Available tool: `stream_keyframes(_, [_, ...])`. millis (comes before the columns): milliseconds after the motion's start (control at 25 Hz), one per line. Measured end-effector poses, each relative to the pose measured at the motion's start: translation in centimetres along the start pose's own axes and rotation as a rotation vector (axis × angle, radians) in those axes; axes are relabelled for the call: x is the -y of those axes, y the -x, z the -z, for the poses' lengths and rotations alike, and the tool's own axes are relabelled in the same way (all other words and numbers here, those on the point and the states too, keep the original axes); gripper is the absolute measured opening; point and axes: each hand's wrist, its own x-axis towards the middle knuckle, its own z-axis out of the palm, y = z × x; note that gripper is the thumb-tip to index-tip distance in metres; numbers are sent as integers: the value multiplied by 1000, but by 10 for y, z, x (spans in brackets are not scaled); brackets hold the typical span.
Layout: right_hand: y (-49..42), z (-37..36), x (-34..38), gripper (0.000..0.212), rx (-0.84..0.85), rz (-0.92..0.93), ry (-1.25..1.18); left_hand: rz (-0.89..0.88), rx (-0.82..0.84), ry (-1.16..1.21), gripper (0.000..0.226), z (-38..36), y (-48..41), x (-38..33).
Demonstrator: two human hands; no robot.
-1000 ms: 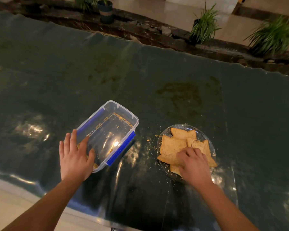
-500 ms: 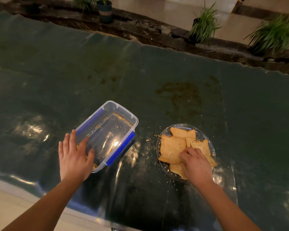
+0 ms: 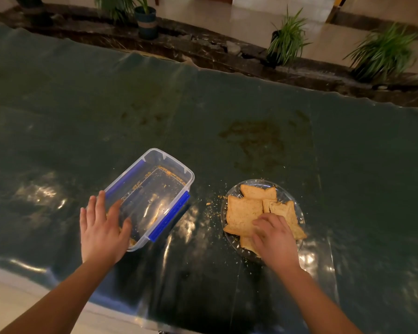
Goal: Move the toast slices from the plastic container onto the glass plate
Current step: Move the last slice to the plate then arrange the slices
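Note:
The clear plastic container [image 3: 169, 162] with blue side clips lies left of centre and holds only crumbs. My left hand [image 3: 101, 232] rests flat on its near end, fingers spread and thumb over the rim. To the right stands the glass plate [image 3: 258, 182] with several toast slices [image 3: 244, 213] fanned out on it. My right hand [image 3: 274, 239] lies over the plate's near side, its fingers curled down onto the nearest slice, which it partly hides.
Crumbs [image 3: 212, 208] are scattered between container and plate. The table [image 3: 227, 104] has a dark green, shiny, wrinkled cover. Potted plants [image 3: 287, 39] stand on the floor beyond its far edge. The near edge runs along the bottom left.
My right hand's fingers have shifted slightly on the toast at the plate's near side. My left hand and the container have stayed put.

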Motion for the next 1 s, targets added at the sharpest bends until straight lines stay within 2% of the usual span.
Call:
stream_keyframes(120, [12,16,-20,22,-164,-257,-242,6,31,42,61,5,-3,0])
stream_keyframes(240, [29,28,-35,18,-178,-409,-352,45,39,126,66,21,-5,-7])
stream_keyframes(320, [43,28,-37,15,-125,-407,-371,59,-11,173,63,34,3,-26])
stream_keyframes(400, [55,25,-38,13,-56,-433,-359,-5,-81,265,55,40,27,-60])
stream_keyframes(440, [60,22,-40,12,-31,-449,-344,-61,-60,327,47,38,45,-82])
stream_keyframes(520, [67,17,-41,15,6,-432,-305,-165,140,413,30,25,79,-129])
stream_keyframes(600, [70,14,-40,19,27,-382,-268,-194,312,485,32,4,97,-175])
stream_keyframes(760, [67,12,-41,27,87,-327,-203,21,466,699,29,-22,94,-235])
stream_keyframes(840, [66,9,-40,26,107,-314,-190,15,452,629,27,-31,91,-241])
stream_keyframes(920, [67,6,-39,25,118,-299,-179,-38,416,521,34,-40,89,-237])
stream_keyframes(1000, [68,2,-37,26,105,-288,-179,-85,452,452,36,-46,86,-236])
